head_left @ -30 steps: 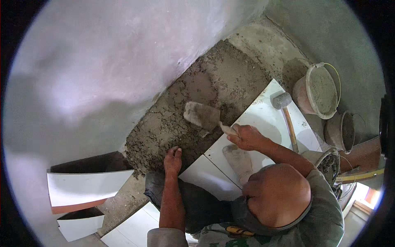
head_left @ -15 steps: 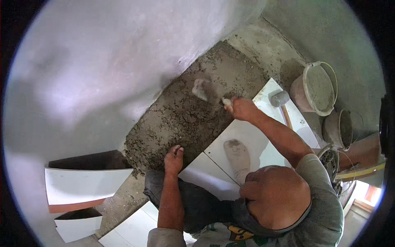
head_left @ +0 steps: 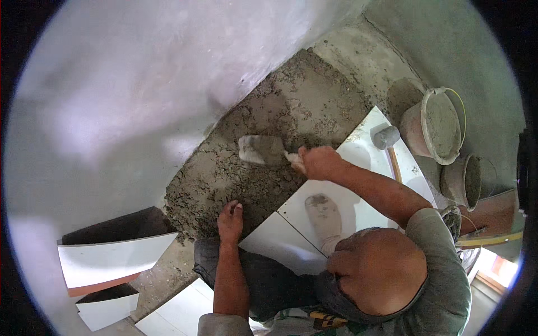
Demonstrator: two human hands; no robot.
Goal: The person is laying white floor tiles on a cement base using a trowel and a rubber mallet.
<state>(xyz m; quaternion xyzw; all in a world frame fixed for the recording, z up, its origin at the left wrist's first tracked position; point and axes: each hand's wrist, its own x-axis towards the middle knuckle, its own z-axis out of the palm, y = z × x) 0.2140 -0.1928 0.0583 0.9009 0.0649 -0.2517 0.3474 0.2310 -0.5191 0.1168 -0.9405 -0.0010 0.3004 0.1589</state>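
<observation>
A trowel (head_left: 261, 149) with a broad, mortar-smeared blade is gripped by its pale handle in my right hand (head_left: 322, 162). The blade lies flat on or just over a bed of wet grey mortar (head_left: 252, 187); contact cannot be made out. Smooth patches show in the mortar's middle and upper part, and its lower left is lumpy. My left hand (head_left: 230, 223) holds nothing and is held just past my knee, by the mortar's near edge, fingers loosely apart. White tiles (head_left: 266, 238) are laid along the mortar's right side, with my socked foot (head_left: 323, 215) on them.
On the tiles at right lies a mallet (head_left: 385, 137) with a wooden handle. Behind it stand a bucket of mortar (head_left: 440, 126) and a smaller bucket (head_left: 462, 179). Loose white tiles (head_left: 117, 259) lean against the wall at lower left. Plastered walls (head_left: 129, 84) border the mortar.
The trowel has swept left and nearer across the mortar, my right hand following slightly. A smoother streak now shows in the middle. My left hand has shifted only a little.
</observation>
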